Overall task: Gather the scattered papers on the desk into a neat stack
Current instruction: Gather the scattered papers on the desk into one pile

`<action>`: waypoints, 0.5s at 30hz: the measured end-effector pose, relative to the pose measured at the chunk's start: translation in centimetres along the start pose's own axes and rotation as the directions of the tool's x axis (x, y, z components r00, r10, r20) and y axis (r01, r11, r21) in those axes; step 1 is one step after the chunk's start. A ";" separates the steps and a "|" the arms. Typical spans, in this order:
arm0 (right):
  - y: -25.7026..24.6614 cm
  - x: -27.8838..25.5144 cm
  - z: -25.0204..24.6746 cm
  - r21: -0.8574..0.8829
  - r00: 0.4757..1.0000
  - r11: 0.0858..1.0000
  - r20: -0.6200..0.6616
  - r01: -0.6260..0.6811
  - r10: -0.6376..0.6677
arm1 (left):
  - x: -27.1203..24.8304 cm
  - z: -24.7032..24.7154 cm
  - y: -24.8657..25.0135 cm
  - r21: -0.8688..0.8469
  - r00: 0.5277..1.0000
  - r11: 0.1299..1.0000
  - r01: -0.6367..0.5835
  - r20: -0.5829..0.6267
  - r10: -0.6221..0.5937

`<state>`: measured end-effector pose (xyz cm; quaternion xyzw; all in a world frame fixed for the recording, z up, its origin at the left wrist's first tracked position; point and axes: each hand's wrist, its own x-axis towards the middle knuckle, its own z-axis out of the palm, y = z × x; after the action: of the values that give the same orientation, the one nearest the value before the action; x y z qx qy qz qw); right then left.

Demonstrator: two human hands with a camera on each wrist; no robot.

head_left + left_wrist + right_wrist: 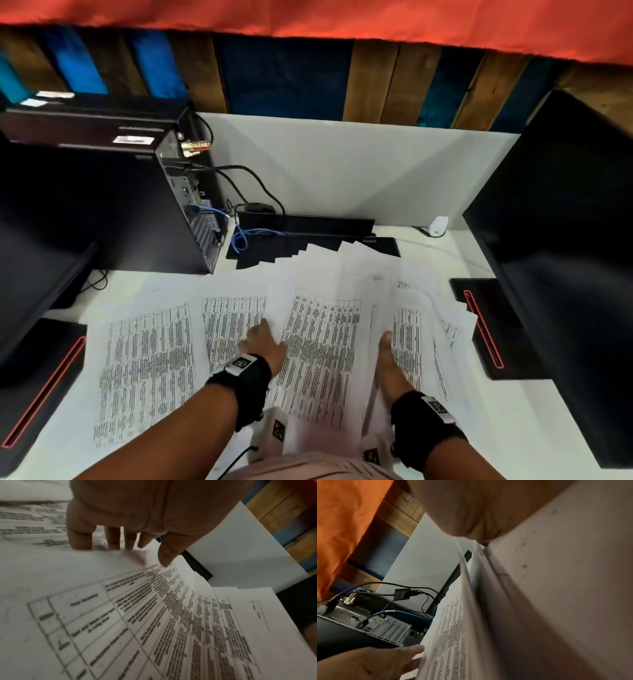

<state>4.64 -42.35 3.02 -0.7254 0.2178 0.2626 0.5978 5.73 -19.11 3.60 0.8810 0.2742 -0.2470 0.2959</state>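
Several printed sheets lie fanned across the white desk (534, 421). One table sheet (147, 370) lies at the left and a second (229, 318) beside it. My left hand (263, 342) rests flat on that second sheet, fingers straight, its thumb side against the edge of the middle sheet (322, 349). In the left wrist view the fingers (80, 539) reach past that sheet's (154, 615) raised edge and the thumb lies over it. My right hand (388, 363) stands on edge, thumb on top, gripping the right-hand bundle of sheets (418, 335); its fingers are hidden beneath. The right wrist view shows the palm (471, 513) against the tilted bundle (450, 628).
A black computer tower (137, 205) with black and blue cables (246, 236) stands at the back left. Dark monitors (565, 240) flank the desk, their red-lined bases (479, 325) at the papers' outer edges. A black keyboard (308, 222) and a white adapter (438, 226) sit against the white divider (342, 164).
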 end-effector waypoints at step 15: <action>0.8 1.5 -0.4 -0.262 0.990 0.965 -0.133 0.014 -0.050 | 0.0 -7.8 -12.7 -0.408 0.945 0.913 0.015 -0.293 -0.146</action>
<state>5.28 -42.95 1.53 -0.8177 0.2104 0.2283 0.4848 -0.17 -5.46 4.18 0.8177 0.3994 -0.0527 0.4112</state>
